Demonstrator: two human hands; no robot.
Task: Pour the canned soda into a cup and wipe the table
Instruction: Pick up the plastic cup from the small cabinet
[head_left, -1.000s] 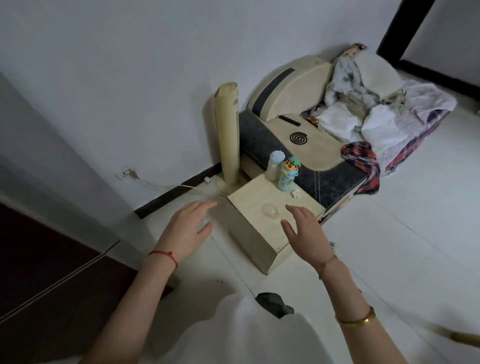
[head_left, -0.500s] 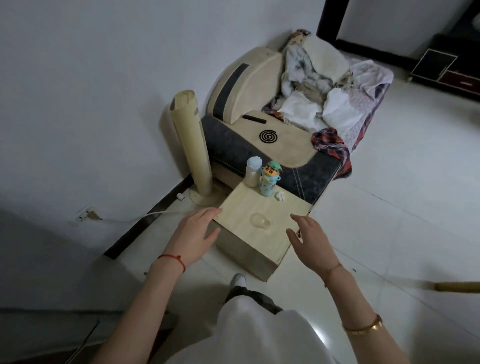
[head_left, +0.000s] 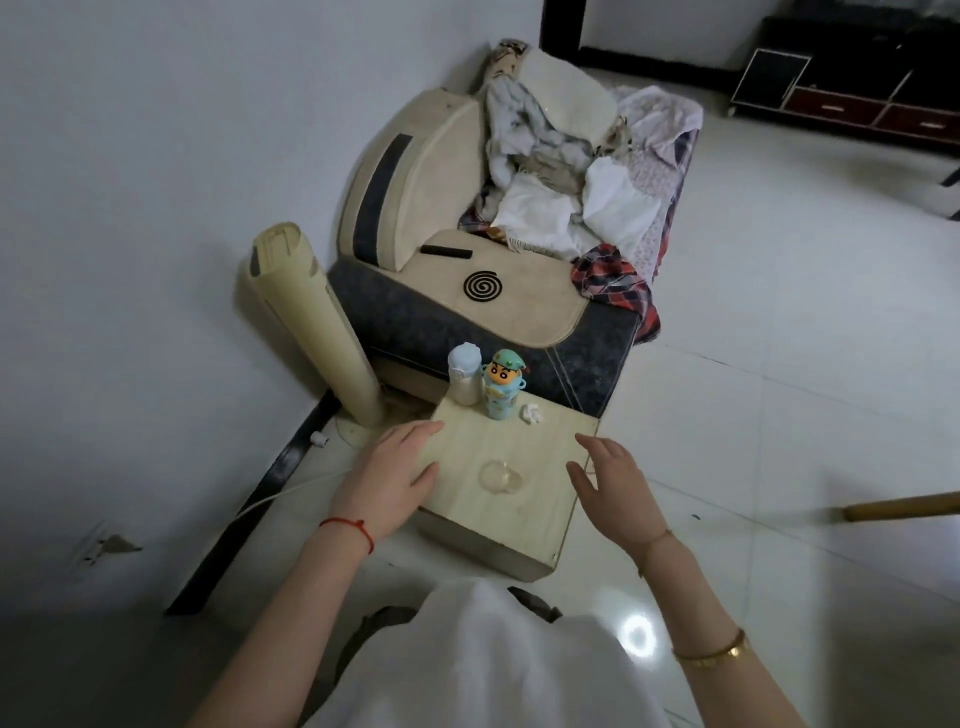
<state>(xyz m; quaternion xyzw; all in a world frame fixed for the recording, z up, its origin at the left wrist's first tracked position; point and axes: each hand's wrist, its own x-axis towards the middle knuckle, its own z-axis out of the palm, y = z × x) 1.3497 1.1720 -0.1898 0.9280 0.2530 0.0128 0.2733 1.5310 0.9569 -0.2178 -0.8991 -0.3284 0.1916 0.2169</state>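
- Now closer in than a second ago: person has stepped up to the low tabletop (head_left: 545, 499), which fills more of the view
- left hand (head_left: 387, 480) spread flat over tabletop's left edge, holding nothing; whether it touches I cannot tell
- right hand (head_left: 613, 486) open, fingers relaxed, empty, at the right edge
- clear cup (head_left: 500, 476) sits mid-tabletop between both hands, hard to see
- cartoon bottle (head_left: 503, 384) and white bottle (head_left: 464, 375) at the far edge, crumpled tissue (head_left: 531, 414) beside them
- no obvious soda can visible; pouring not yet begun, probably reach for drink next
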